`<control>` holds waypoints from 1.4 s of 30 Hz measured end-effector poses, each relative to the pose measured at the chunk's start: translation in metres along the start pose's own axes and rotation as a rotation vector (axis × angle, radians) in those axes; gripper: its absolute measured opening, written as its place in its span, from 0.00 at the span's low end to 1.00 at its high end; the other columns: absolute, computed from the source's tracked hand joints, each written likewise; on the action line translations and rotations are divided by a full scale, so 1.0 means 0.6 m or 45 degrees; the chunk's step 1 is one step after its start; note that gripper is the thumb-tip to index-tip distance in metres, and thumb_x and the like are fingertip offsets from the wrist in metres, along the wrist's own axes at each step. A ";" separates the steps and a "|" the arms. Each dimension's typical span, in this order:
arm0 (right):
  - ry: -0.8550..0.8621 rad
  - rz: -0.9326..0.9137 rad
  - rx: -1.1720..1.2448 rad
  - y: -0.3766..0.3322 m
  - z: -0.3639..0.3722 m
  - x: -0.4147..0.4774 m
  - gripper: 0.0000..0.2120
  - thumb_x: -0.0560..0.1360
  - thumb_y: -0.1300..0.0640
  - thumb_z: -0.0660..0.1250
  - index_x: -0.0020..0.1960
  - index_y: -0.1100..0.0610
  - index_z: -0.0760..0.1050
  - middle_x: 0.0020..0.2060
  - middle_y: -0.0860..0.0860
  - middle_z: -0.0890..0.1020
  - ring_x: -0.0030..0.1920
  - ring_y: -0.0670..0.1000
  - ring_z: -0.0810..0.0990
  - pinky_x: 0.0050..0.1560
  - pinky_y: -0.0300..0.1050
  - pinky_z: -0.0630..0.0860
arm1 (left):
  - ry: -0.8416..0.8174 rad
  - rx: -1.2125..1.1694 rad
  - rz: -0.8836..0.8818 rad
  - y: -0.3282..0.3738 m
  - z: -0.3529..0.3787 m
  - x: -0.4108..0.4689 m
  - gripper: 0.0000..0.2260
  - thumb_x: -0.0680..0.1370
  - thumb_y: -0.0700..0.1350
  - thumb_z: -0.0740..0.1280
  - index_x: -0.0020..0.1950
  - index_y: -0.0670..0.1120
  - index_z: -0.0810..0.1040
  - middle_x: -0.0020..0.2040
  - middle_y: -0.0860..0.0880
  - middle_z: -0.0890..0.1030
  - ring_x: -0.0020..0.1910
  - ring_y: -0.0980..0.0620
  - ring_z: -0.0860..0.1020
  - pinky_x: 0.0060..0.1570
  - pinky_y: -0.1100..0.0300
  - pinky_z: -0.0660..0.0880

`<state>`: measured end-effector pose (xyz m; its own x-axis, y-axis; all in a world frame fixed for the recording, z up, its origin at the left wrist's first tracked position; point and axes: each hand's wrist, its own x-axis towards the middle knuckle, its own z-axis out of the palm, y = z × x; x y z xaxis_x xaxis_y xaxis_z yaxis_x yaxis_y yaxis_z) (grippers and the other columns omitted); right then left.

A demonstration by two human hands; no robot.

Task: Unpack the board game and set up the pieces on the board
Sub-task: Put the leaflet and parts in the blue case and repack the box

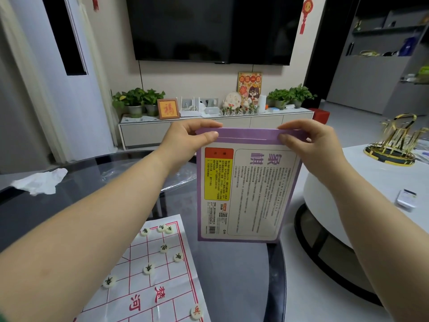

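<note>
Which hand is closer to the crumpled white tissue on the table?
Left. The left hand pinches the top of the purple game box on the side toward the tissue; the right hand pinches its other top corner, farther away.

A dark television [213, 29] is mounted above a low cabinet [148, 133] on which potted plants [137, 101] and a framed picture [168, 109] are set. A crumpled tissue [41, 181] is laid on the glass table [92, 173]; a gold rack [394, 140] is placed on a white table [394, 177].

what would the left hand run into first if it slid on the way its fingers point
Probably the right hand: the left hand points rightward along the top edge of the purple box, which both pinch. Depth is unclear, though.
</note>
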<state>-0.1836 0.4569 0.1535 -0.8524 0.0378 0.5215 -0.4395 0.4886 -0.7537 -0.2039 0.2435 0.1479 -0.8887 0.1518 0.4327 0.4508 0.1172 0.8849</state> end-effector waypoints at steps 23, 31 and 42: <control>-0.263 -0.310 -0.822 -0.054 0.028 0.042 0.10 0.74 0.52 0.65 0.52 0.52 0.80 0.39 0.45 0.75 0.42 0.47 0.74 0.40 0.43 0.72 | 0.002 0.094 -0.034 0.005 -0.001 0.006 0.08 0.76 0.37 0.64 0.44 0.49 0.77 0.39 0.52 0.78 0.31 0.64 0.79 0.32 0.71 0.75; -0.358 -0.282 -0.759 -0.031 0.020 0.022 0.14 0.77 0.52 0.59 0.62 0.50 0.74 0.54 0.49 0.81 0.45 0.47 0.76 0.44 0.43 0.74 | 0.036 0.374 0.124 -0.010 -0.004 0.000 0.08 0.74 0.42 0.67 0.50 0.54 0.76 0.45 0.58 0.77 0.44 0.62 0.75 0.41 0.74 0.74; -0.315 -0.462 -0.921 -0.012 0.028 0.010 0.18 0.78 0.55 0.58 0.67 0.49 0.69 0.64 0.46 0.74 0.62 0.52 0.73 0.57 0.47 0.68 | -0.008 1.098 0.508 -0.023 -0.018 -0.011 0.19 0.73 0.50 0.62 0.60 0.43 0.77 0.57 0.44 0.80 0.57 0.45 0.77 0.54 0.52 0.73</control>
<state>-0.1906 0.4389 0.1552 -0.7677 -0.3799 0.5160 -0.4802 0.8743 -0.0708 -0.2053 0.2305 0.1347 -0.6564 0.3422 0.6723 0.6297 0.7394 0.2384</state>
